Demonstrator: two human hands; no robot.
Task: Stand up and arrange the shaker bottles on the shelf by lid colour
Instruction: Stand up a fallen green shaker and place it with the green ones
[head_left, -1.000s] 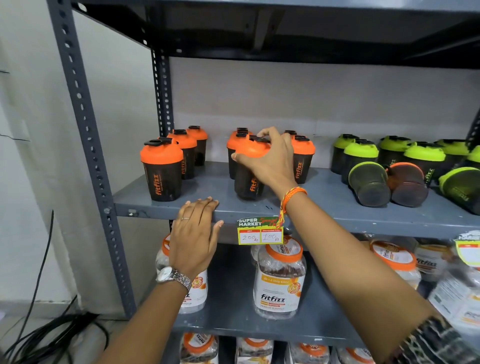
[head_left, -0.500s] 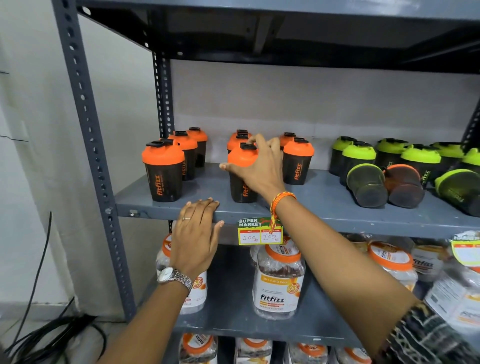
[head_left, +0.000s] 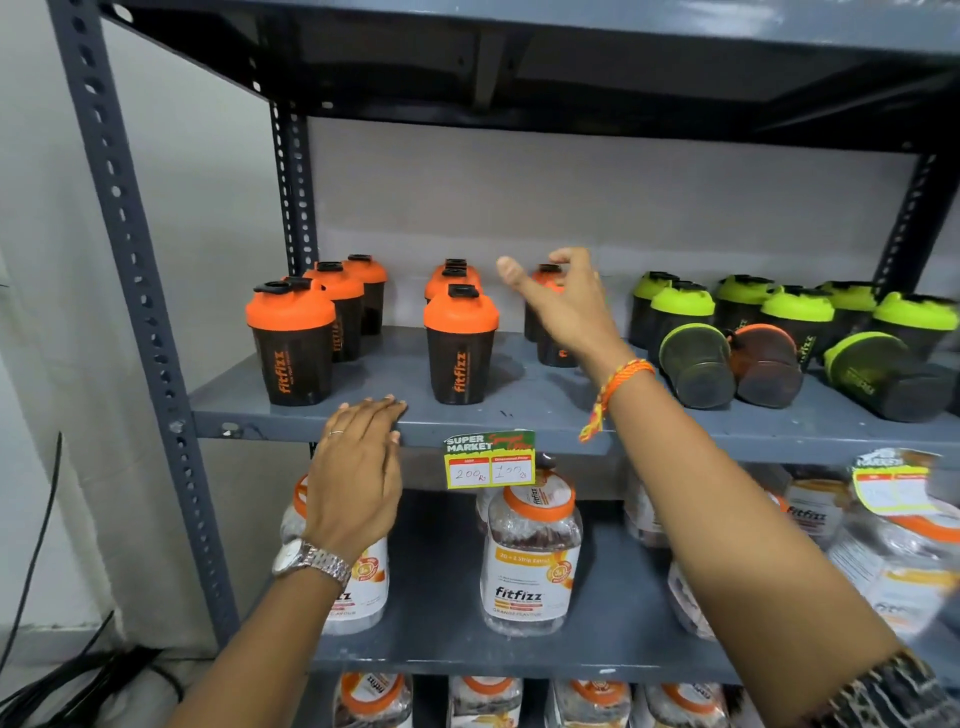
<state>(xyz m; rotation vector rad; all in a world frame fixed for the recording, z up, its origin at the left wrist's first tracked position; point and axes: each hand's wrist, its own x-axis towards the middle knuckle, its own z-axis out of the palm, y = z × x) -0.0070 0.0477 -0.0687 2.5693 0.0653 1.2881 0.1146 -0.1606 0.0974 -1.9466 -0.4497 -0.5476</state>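
Note:
Black shaker bottles with orange lids stand upright in rows on the left half of the grey shelf (head_left: 519, 415); the front middle one (head_left: 460, 345) stands free. Green-lidded shakers (head_left: 680, 312) stand at the right. Three shakers lie on their sides there: a green-lidded one (head_left: 696, 364), an orange-lidded one (head_left: 766, 364) and another green-lidded one (head_left: 878, 376). My right hand (head_left: 566, 301) hovers open over the shelf, in front of an orange-lidded pair that it partly hides, holding nothing. My left hand (head_left: 358, 467) rests flat on the shelf's front edge.
A yellow price tag (head_left: 488, 460) hangs from the shelf edge. Clear jars with orange lids (head_left: 530, 551) fill the shelf below and the one under it. A grey perforated post (head_left: 135, 291) stands at the left; black cables (head_left: 78, 680) lie on the floor.
My right hand has set the front middle orange-lidded shaker down upright, let go of it, and lifted away to the right with fingers spread. My left hand has not moved.

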